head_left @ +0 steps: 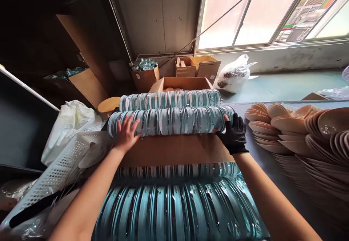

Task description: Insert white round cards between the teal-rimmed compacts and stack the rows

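Observation:
A long row of round teal-rimmed discs (174,121), standing on edge and packed face to face, lies crosswise in front of me. My left hand (127,133), bare, rests against the near side of its left end, fingers spread. At the right end, my right hand (233,133) curls round the row; it wears a black glove with some fingertips bare. Just behind lies a second row of the same discs (169,100). Nearer to me, below a brown cardboard panel (177,149), more teal discs (174,212) stand in rows.
To the left are a white perforated basket (58,168), a white sack (72,124) and a round wooden stool top (109,104). Stacked pinkish-beige bowls (289,124) fill the right. Cardboard boxes (207,68) and a filled plastic bag (234,75) stand behind, by the windows.

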`<action>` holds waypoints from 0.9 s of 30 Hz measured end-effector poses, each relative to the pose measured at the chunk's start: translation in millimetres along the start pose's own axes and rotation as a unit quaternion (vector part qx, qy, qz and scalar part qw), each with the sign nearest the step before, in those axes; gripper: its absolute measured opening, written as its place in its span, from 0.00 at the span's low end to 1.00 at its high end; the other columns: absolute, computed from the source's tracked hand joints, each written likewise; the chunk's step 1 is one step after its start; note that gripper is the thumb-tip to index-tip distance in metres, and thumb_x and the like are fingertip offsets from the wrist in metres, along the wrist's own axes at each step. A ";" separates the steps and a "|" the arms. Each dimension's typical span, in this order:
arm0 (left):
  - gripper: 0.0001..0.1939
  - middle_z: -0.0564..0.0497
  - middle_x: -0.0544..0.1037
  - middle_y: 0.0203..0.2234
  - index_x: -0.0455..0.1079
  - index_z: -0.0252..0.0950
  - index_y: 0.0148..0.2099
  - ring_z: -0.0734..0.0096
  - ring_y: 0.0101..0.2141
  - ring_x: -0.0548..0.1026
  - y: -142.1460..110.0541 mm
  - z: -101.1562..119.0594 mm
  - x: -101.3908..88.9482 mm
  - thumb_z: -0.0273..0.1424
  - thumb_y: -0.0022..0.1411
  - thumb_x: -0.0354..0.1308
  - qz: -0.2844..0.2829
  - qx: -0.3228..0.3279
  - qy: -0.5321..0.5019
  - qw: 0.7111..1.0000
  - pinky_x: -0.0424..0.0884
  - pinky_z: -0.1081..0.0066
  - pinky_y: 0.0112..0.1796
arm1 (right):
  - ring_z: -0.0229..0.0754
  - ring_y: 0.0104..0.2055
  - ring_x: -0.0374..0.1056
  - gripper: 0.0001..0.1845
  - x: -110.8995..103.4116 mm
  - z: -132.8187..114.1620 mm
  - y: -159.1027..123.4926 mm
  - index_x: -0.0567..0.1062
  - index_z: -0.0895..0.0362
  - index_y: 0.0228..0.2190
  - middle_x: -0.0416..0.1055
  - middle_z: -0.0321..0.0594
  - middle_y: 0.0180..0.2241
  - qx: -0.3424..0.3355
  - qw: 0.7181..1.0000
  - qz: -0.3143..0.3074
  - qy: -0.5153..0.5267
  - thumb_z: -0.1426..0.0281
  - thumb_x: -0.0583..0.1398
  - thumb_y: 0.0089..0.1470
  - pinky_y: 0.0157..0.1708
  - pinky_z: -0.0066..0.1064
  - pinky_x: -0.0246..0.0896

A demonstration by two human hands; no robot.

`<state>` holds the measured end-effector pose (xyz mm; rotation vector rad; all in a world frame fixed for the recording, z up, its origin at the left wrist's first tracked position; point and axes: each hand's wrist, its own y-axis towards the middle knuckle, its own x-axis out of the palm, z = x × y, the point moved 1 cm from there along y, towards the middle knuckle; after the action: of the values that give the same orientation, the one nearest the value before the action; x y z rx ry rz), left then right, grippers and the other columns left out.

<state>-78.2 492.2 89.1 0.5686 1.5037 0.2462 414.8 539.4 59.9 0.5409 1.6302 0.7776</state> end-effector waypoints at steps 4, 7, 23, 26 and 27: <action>0.32 0.43 0.65 0.62 0.63 0.42 0.65 0.56 0.63 0.61 -46.8 54.6 9.3 0.38 0.59 0.62 -0.081 0.222 -0.100 0.967 0.58 0.55 0.62 | 0.59 0.66 0.47 0.28 -9.6 -53.6 -30.3 0.69 0.53 0.56 0.59 0.51 0.62 -0.150 0.988 -0.022 0.035 0.55 0.58 0.57 0.62 0.58 0.44; 0.40 0.42 0.61 0.65 0.58 0.42 0.67 0.52 0.64 0.61 -64.3 92.1 20.4 0.38 0.54 0.67 -0.149 0.247 -0.116 0.951 0.64 0.53 0.59 | 0.61 0.67 0.46 0.27 -2.9 -94.1 -40.0 0.70 0.50 0.56 0.60 0.49 0.62 -0.212 0.973 -0.057 0.066 0.59 0.60 0.56 0.63 0.61 0.40; 0.18 0.43 0.79 0.49 0.75 0.33 0.51 0.58 0.49 0.78 -91.2 106.2 31.7 0.20 0.64 0.50 -0.031 0.341 -0.095 0.935 0.78 0.64 0.43 | 0.61 0.69 0.43 0.33 -3.8 -137.9 -56.7 0.65 0.46 0.61 0.55 0.48 0.65 -0.200 0.961 -0.160 0.103 0.64 0.63 0.54 0.62 0.68 0.34; 0.16 0.43 0.80 0.47 0.76 0.33 0.49 0.60 0.49 0.78 -92.2 111.5 29.9 0.22 0.64 0.51 -0.025 0.331 -0.092 0.939 0.78 0.64 0.44 | 0.61 0.69 0.44 0.30 6.3 -156.9 -42.2 0.67 0.42 0.59 0.54 0.44 0.66 -0.237 0.953 -0.152 0.111 0.63 0.63 0.55 0.62 0.70 0.33; 0.15 0.43 0.80 0.47 0.76 0.33 0.49 0.60 0.49 0.78 -91.8 113.0 29.9 0.22 0.64 0.51 -0.025 0.328 -0.094 0.940 0.78 0.64 0.44 | 0.61 0.69 0.44 0.30 11.6 -165.3 -34.8 0.67 0.41 0.59 0.53 0.43 0.66 -0.251 0.949 -0.155 0.115 0.63 0.63 0.55 0.62 0.70 0.33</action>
<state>17.2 406.4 14.0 1.0476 1.3951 -0.3628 253.3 492.3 40.8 -0.1730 1.5941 0.9962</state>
